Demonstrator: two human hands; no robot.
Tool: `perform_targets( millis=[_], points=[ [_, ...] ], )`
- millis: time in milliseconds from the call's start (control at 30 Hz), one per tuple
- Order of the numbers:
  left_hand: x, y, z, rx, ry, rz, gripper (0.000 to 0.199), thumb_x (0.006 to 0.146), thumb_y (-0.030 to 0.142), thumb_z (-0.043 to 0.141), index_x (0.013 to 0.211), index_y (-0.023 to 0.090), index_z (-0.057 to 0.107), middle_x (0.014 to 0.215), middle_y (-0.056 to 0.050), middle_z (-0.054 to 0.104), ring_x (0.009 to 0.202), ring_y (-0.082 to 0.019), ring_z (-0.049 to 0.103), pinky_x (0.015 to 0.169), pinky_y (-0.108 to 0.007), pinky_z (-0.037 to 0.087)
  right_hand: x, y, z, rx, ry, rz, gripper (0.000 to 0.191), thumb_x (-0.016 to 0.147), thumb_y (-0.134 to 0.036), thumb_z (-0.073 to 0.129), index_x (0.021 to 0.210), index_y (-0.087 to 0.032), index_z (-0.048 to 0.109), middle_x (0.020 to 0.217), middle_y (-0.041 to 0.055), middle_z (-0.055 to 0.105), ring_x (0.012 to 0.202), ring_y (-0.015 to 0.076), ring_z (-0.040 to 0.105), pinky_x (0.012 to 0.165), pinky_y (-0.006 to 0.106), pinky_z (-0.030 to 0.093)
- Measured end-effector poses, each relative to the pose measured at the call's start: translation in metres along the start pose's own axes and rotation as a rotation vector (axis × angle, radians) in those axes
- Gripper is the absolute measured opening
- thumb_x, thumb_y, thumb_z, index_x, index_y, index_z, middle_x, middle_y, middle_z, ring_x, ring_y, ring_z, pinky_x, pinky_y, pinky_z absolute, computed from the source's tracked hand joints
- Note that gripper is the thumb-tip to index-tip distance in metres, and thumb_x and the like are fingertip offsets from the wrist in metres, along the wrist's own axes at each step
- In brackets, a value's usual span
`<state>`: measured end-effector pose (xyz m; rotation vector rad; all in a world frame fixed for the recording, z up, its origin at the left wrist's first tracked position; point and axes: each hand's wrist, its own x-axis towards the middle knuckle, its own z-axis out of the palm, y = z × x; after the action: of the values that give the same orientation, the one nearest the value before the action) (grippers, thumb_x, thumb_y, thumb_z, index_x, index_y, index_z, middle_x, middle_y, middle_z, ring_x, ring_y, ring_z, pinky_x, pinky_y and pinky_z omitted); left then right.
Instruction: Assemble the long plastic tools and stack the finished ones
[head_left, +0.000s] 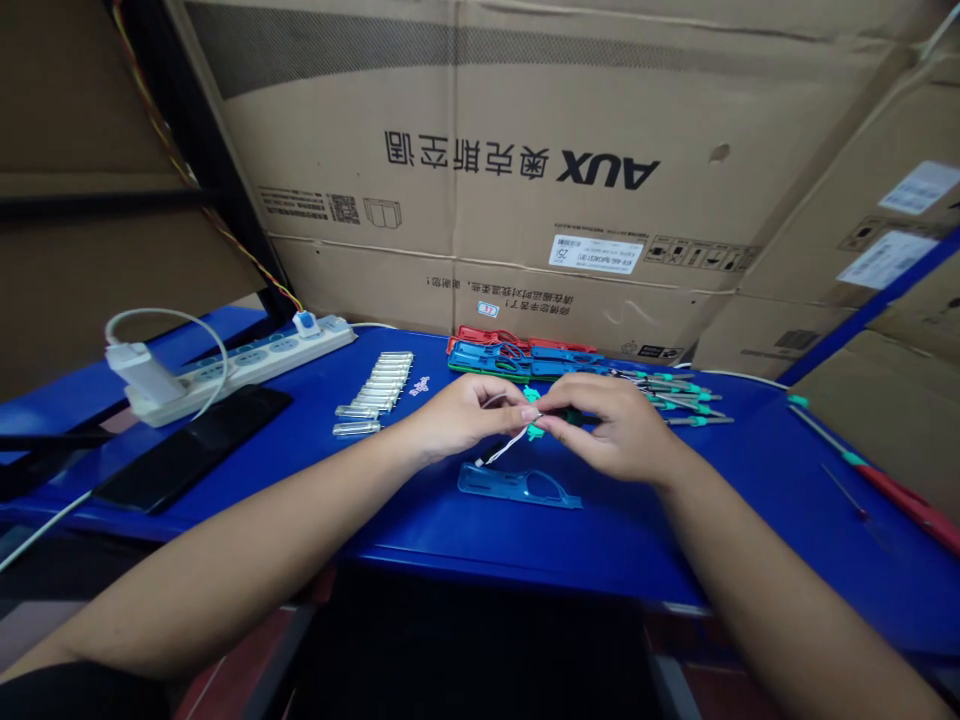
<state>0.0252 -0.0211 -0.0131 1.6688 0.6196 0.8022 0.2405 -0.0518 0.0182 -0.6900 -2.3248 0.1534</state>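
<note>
**The left hand (465,415) and right hand (619,425) meet, pinching one small wired part (538,415)**

Thumb and forefinger are closed tip to tip on each side, the other fingers loosely curled; the part is mostly hidden between them. Thin, pale wires (513,443) hang towards seven o'clock, ending in one small white connector (480,462). A mint-green plastic piece (533,395) shows just behind the fingertips; whether either hand touches it, I cannot tell.

Reading the worktop (637,545) as a clock centred on the hands, one translucent blue shell (487,481), flat with an oval loop, lies near at six. At twelve, red, blue and green plastic shells (480,358) are stacked, too overlapped to count. Several slim metal rods (701,421) with mint-green fittings spread at three.

At nine, roughly ten shiny cylinders (381,390) lie in a row, a little cluster of pinkish bits (420,385) beside them. Farther out that way are one white power strip (259,362) carrying two plugs, and one glossy black phone (195,447). One red plastic shell (911,508) with a rod lies between three and four. Creased, printed cardboard (517,90) stands beyond twelve.
</note>
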Motion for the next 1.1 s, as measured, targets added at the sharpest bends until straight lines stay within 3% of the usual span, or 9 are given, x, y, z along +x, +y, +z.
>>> perform_targets(
  millis=[133, 233, 367, 467, 600, 700, 767, 933, 1100],
  points=[
    [-0.003, 0.001, 0.003, -0.012, -0.037, -0.039, 0.033, 0.083, 0.047, 0.073, 0.082, 0.015, 0.067, 0.072, 0.0, 0.064, 0.067, -0.011, 0.056, 0.065, -0.025, 0.043, -0.009, -0.001, 0.005, 0.111, 0.059, 0.079, 0.01, 0.089, -0.023, 0.066, 0.097, -0.022, 0.072, 0.084, 0.0033, 0.071, 0.074, 0.0151, 0.065, 0.069, 0.03, 0.052],
    [-0.003, 0.002, 0.005, -0.152, -0.082, -0.118, 0.048, 0.081, 0.063, 0.068, 0.093, 0.016, 0.066, 0.076, -0.003, 0.068, 0.072, -0.015, 0.064, 0.071, -0.03, 0.048, -0.014, 0.001, 0.005, 0.193, 0.064, 0.142, 0.011, 0.089, -0.027, 0.067, 0.097, -0.023, 0.075, 0.083, 0.0034, 0.071, 0.073, 0.0153, 0.065, 0.068, 0.03, 0.052],
    [-0.002, 0.002, -0.001, -0.376, -0.19, -0.251, 0.084, 0.078, 0.091, 0.035, 0.108, 0.017, 0.064, 0.082, -0.009, 0.073, 0.079, -0.022, 0.069, 0.08, -0.037, 0.052, -0.018, 0.004, 0.003, 0.262, 0.085, 0.229, 0.012, 0.089, -0.031, 0.068, 0.094, -0.025, 0.077, 0.079, 0.002, 0.07, 0.069, 0.0135, 0.063, 0.062, 0.027, 0.051],
    [0.0, 0.002, -0.01, -0.401, -0.307, -0.292, 0.096, 0.076, 0.094, 0.022, 0.114, 0.017, 0.065, 0.091, -0.012, 0.075, 0.089, -0.024, 0.07, 0.083, -0.036, 0.052, -0.018, 0.006, 0.0, 0.329, 0.096, 0.252, 0.011, 0.087, -0.032, 0.071, 0.092, -0.024, 0.078, 0.079, 0.0021, 0.07, 0.066, 0.0126, 0.061, 0.058, 0.026, 0.049],
    [-0.001, 0.001, -0.022, -0.307, -0.444, -0.354, 0.081, 0.081, 0.087, 0.04, 0.116, 0.02, 0.067, 0.098, -0.011, 0.076, 0.083, -0.02, 0.07, 0.072, -0.031, 0.053, -0.021, 0.009, -0.007, 0.352, 0.092, 0.224, 0.008, 0.084, -0.028, 0.074, 0.088, -0.024, 0.078, 0.081, 0.0031, 0.072, 0.069, 0.0139, 0.063, 0.061, 0.027, 0.05],
    [-0.002, -0.001, -0.023, -0.185, -0.469, -0.373, 0.052, 0.079, 0.062, 0.072, 0.11, 0.021, 0.071, 0.089, -0.006, 0.076, 0.07, -0.014, 0.068, 0.065, -0.028, 0.052, -0.028, 0.008, -0.015, 0.292, 0.053, 0.149, 0.007, 0.083, -0.023, 0.073, 0.089, -0.023, 0.077, 0.08, 0.0025, 0.072, 0.07, 0.0141, 0.064, 0.064, 0.028, 0.051],
    [-0.003, -0.002, -0.021, -0.115, -0.45, -0.354, 0.041, 0.074, 0.047, 0.083, 0.103, 0.02, 0.073, 0.081, -0.002, 0.075, 0.066, -0.012, 0.067, 0.065, -0.027, 0.053, -0.035, 0.006, -0.018, 0.252, 0.001, 0.109, 0.008, 0.083, -0.019, 0.072, 0.09, -0.023, 0.075, 0.081, 0.0023, 0.071, 0.072, 0.0138, 0.064, 0.066, 0.027, 0.051],
    [-0.006, -0.002, -0.014, 0.077, -0.505, -0.293, 0.026, 0.077, 0.033, 0.081, 0.098, 0.02, 0.075, 0.075, -0.001, 0.074, 0.065, -0.011, 0.066, 0.066, -0.026, 0.053, -0.057, -0.002, -0.01, 0.226, -0.215, 0.079, 0.01, 0.085, -0.017, 0.068, 0.093, -0.021, 0.07, 0.083, 0.0027, 0.069, 0.075, 0.0132, 0.063, 0.068, 0.026, 0.051],
    [-0.01, 0.001, -0.011, 0.302, -0.543, -0.252, 0.025, 0.079, 0.031, 0.077, 0.102, 0.02, 0.074, 0.081, 0.0, 0.076, 0.07, -0.012, 0.069, 0.065, -0.023, 0.052, -0.069, -0.009, 0.008, 0.083, -0.435, 0.046, 0.006, 0.087, -0.018, 0.063, 0.092, -0.022, 0.066, 0.084, 0.0014, 0.068, 0.075, 0.0139, 0.061, 0.071, 0.029, 0.046]
  ],
)
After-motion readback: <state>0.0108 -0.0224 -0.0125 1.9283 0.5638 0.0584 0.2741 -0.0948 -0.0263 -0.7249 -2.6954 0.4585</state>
